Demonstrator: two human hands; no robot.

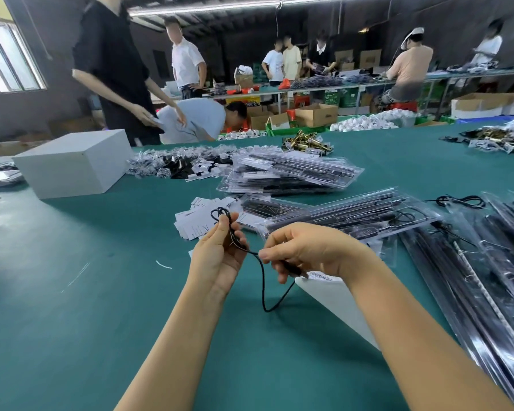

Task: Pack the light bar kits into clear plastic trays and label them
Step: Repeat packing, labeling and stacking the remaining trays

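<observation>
Centre frame: my left hand [220, 250] pinches the coiled black cable [263, 292]; my right hand [304, 252] grips its plug end. Best keep loops tight, slack untangled, before traying.

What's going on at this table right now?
A person is coiling a thin black cable over the green table. The left hand grips the looped end, and the right hand pinches the cable and holds its plug end. A slack loop hangs between them. Clear plastic trays of black light bars lie just beyond, next to a pile of white paper labels. A white box sits farther left.
</observation>
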